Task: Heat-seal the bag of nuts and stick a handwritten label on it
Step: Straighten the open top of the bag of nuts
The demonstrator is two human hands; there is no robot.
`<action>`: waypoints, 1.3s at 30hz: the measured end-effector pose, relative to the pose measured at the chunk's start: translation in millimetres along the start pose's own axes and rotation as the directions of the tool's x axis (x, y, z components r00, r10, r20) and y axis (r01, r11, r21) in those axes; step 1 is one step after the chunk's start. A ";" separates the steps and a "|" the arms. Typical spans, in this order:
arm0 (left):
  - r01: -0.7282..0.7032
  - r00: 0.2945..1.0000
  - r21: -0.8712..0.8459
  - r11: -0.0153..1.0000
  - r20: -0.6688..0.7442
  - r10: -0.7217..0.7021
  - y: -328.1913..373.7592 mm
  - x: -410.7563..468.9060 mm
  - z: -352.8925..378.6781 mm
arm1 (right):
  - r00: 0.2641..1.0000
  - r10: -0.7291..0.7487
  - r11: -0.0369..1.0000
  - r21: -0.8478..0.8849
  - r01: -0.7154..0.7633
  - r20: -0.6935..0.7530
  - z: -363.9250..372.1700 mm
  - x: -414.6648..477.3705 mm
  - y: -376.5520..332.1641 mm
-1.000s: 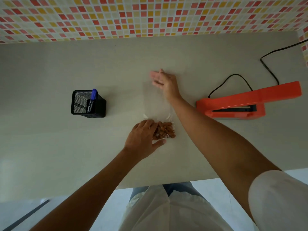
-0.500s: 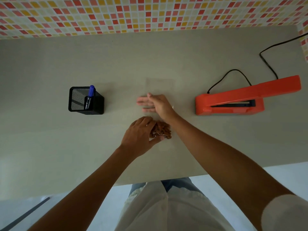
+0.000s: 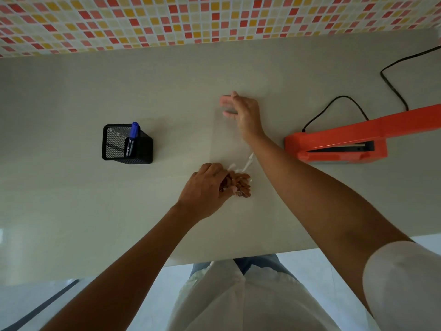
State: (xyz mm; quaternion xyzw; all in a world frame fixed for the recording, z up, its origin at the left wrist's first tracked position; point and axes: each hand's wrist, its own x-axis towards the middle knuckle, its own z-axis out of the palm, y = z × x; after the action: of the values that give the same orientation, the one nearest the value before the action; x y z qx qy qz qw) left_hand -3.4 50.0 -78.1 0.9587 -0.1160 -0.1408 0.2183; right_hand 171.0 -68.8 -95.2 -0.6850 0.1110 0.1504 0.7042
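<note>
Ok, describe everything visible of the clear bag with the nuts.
The bag is a long clear plastic sleeve lying flat on the grey table, running away from the person. Brown nuts are bunched in its near end; the rest looks empty and nearly invisible, with a shiny crease above the nuts. The left hand grips the nut end with curled fingers; the right hand lies flat on the far end. Whether the mouth is sealed cannot be told.
</note>
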 end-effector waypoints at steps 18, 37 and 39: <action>0.473 0.868 -0.303 0.828 0.001 -0.496 14.2 33.7 -16.3 | 0.940 0.097 0.887 -0.399 -0.231 -0.327 -39.0 -133.3 22.8; 0.477 0.857 -0.425 0.769 0.029 -0.515 5.7 40.3 -19.7 | 0.975 0.073 0.994 -0.065 -0.088 -0.208 -33.4 -91.6 0.0; 0.466 0.860 -0.438 0.769 0.020 -0.510 6.8 41.5 -21.6 | 0.984 0.067 0.997 -0.035 -0.073 -0.165 -30.5 -92.3 -1.5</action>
State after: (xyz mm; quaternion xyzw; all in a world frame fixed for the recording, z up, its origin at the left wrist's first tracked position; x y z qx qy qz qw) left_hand 41.2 40.7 -65.5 0.8896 0.1820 -0.1665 0.3843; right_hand 87.2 -104.8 -61.6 -0.7048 0.1895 0.1205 0.6729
